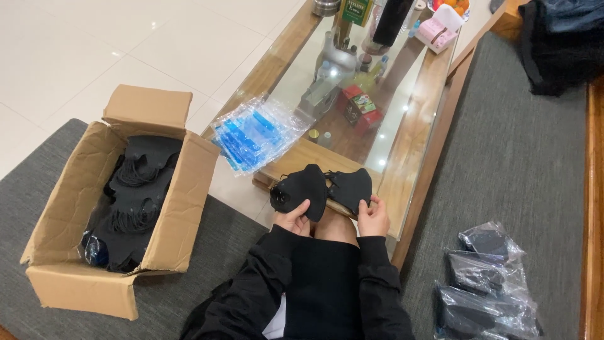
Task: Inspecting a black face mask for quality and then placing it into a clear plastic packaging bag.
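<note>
We held a pair of black fabric face masks (pixel 324 189) over our knees, left hand (pixel 292 220) with fingers pinched on the left mask, right hand (pixel 373 219) with fingers gripping the right one's lower edge. They hovered just at the near edge of the glass-topped wooden surface (pixel 415 126), with little room there. A stack of clear blue-printed plastic sleeves (pixel 255 132) overhung its left corner. An open cardboard box of black masks (pixel 135 195) sat left; clear bagged dark masks (pixel 484 283) lay right on the grey cushion (pixel 516 164).
</note>
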